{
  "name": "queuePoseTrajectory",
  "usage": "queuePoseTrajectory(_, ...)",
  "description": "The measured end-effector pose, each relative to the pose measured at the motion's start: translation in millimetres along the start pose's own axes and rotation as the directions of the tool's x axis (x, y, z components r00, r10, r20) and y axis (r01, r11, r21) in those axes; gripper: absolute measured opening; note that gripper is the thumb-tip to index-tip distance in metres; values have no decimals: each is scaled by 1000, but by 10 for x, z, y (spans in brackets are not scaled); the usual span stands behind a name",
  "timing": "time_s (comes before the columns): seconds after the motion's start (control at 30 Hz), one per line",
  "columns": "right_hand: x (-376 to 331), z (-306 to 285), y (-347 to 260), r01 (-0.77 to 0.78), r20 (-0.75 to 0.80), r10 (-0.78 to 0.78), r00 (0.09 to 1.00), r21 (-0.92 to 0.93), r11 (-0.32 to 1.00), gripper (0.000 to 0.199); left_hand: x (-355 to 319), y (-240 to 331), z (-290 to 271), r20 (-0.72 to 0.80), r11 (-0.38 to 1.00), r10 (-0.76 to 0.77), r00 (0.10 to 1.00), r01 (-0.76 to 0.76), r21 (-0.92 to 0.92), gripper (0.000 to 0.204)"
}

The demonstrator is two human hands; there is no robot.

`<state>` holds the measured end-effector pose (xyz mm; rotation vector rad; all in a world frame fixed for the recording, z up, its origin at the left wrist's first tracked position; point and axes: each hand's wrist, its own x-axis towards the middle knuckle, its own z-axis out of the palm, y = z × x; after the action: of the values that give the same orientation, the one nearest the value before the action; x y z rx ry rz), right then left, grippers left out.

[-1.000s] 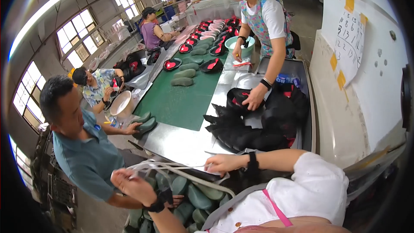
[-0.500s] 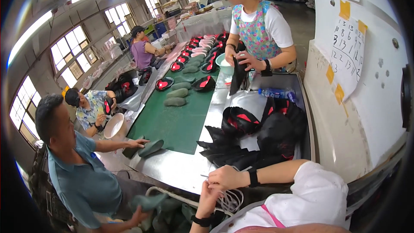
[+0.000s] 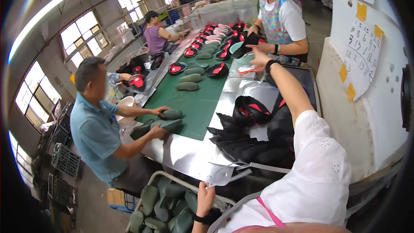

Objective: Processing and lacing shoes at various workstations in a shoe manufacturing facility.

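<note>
Strips (image 3: pixel 225 177), pale and partly see-through, sit at the near edge of the metal table (image 3: pixel 177 150). Through the head camera I see the left hand (image 3: pixel 206 197) pinched shut on their near end, fingers pointing up, wrist low. I have the right hand (image 3: pixel 259 59) stretched far forward, elbow nearly straight, near a co-worker's hand (image 3: pixel 267 48); I cannot tell whether its fingers grip anything. Black pieces (image 3: pixel 254 150) lie left of my sleeve (image 3: pixel 308 136).

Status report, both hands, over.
Left hand gripping pale strips. Right hand stretched toward co-worker, grip unclear. Black pieces piled between hands.
</note>
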<state>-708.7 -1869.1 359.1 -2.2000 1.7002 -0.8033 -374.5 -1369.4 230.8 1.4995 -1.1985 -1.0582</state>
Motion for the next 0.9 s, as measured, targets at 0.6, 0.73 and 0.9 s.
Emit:
queuePoseTrajectory(0.6, -2247, 749, -2267, 248, 635, -695, 337, 652, 716, 84, 8, 222, 76, -159, 983, 69, 985, -40, 177, 19)
queuePoseTrajectory(0.73, -3485, 1296, -2575, -238, 453, -825, 337, 889, 391, 100, 147, 499, 157, -411, 941, 206, 888, -295, -167, 22)
queuePoseTrajectory(0.9, -3830, 1476, -2550, -152, 350, -750, 561, 934, 322, 95, 24, 385, -6, -336, 959, 67, 939, -154, -239, 28)
